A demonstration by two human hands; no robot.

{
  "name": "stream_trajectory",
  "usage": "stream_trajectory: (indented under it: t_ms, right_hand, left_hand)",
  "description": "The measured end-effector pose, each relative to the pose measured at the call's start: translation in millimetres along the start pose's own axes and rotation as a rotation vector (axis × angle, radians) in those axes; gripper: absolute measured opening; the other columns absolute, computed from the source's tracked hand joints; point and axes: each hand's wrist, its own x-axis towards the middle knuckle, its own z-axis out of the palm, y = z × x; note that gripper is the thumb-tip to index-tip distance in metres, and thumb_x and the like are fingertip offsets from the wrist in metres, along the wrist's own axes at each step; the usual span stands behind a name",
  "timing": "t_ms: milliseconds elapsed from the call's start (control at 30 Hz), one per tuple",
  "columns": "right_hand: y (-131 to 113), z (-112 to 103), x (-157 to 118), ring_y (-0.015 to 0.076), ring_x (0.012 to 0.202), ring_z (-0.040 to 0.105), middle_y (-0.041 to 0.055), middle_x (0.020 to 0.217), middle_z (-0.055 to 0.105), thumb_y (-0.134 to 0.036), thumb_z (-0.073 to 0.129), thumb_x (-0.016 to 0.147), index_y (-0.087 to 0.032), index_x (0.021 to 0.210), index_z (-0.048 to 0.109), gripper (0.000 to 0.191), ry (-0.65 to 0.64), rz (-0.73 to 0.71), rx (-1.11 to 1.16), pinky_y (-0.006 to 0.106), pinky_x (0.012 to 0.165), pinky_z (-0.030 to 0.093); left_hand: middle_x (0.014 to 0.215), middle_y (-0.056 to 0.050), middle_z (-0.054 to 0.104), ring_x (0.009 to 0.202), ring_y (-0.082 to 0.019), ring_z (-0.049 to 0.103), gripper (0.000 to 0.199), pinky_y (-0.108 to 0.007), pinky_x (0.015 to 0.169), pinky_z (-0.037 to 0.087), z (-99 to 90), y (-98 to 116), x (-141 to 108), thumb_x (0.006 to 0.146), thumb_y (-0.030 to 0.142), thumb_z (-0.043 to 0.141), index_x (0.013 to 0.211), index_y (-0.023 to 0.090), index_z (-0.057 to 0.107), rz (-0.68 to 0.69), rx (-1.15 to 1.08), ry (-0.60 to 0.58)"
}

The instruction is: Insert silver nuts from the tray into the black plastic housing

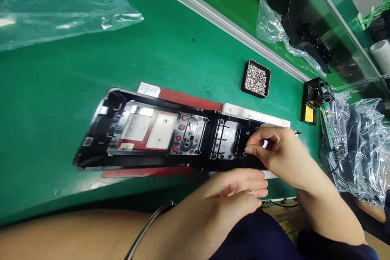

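A long black plastic housing lies with its inner side up, showing a rectangular window, round holes and several small posts. Over its right end, my right hand has thumb and fingertips pinched together close to a small post. Whatever is between those fingertips is too small to make out. My left hand is cupped palm up just in front of the housing's near edge, cradling a few small shiny metal parts. A black square box full of similar small metal parts stands behind the housing.
Under the housing is a red fixture board with white blocks. A soldering iron stand and plastic-bagged black parts are at right. Clear plastic film covers the back left. A metal rail runs along the rear.
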Motion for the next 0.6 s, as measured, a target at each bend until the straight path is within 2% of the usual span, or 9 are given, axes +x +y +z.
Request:
stream_trajectory:
  t_ms: [167, 333, 400, 500, 600]
  right_hand:
    - [3, 4, -6, 0.0041, 0.056, 0.051, -0.0056, 0.070, 0.060, 0.006, 0.071, 0.079, -0.013, 0.072, 0.067, 0.021, 0.000, 0.004, 0.041, 0.015, 0.049, 0.035]
    - [1, 6, 2, 0.0044, 0.056, 0.050, -0.0055, 0.066, 0.058, 0.010, 0.069, 0.076, -0.011, 0.070, 0.064, 0.023, -0.023, 0.064, 0.058, 0.013, 0.049, 0.035]
    - [0, 4, 4, 0.0042, 0.055, 0.049, -0.0055, 0.064, 0.057, 0.010, 0.070, 0.076, -0.011, 0.068, 0.063, 0.023, -0.047, 0.085, 0.099, 0.013, 0.048, 0.035]
    - [1, 0, -7, 0.0040, 0.058, 0.050, -0.0049, 0.067, 0.058, 0.006, 0.071, 0.081, -0.011, 0.071, 0.064, 0.021, 0.003, -0.022, 0.162, 0.012, 0.050, 0.036]
    - [4, -2, -31, 0.0061, 0.066, 0.053, -0.0022, 0.078, 0.059, -0.005, 0.067, 0.092, -0.014, 0.084, 0.065, 0.013, 0.132, -0.187, 0.198, 0.015, 0.056, 0.040]
  left_hand:
    - [0.136, -0.007, 0.057, 0.130, -0.025, 0.051, 0.053, -0.042, 0.114, 0.041, -2.2, -1, 0, 0.083, 0.046, 0.062, 0.132, 0.024, 0.059, -0.003, 0.052, 0.005]
    - [0.132, -0.002, 0.061, 0.129, -0.022, 0.051, 0.042, -0.034, 0.113, 0.041, -1.1, 2, -2, 0.087, 0.047, 0.061, 0.126, 0.030, 0.064, -0.001, 0.109, 0.032]
    - [0.130, -0.002, 0.062, 0.127, -0.023, 0.053, 0.040, -0.033, 0.109, 0.044, -0.3, 2, -3, 0.085, 0.047, 0.063, 0.121, 0.030, 0.067, 0.017, 0.096, 0.063]
    - [0.128, -0.005, 0.063, 0.124, -0.026, 0.055, 0.040, -0.034, 0.106, 0.048, -0.5, -1, -3, 0.084, 0.046, 0.063, 0.119, 0.027, 0.068, 0.040, 0.058, 0.099]
    - [0.129, -0.004, 0.061, 0.125, -0.027, 0.054, 0.040, -0.036, 0.107, 0.050, -2.4, -7, 0, 0.086, 0.051, 0.066, 0.118, 0.027, 0.069, 0.118, -0.013, 0.068]
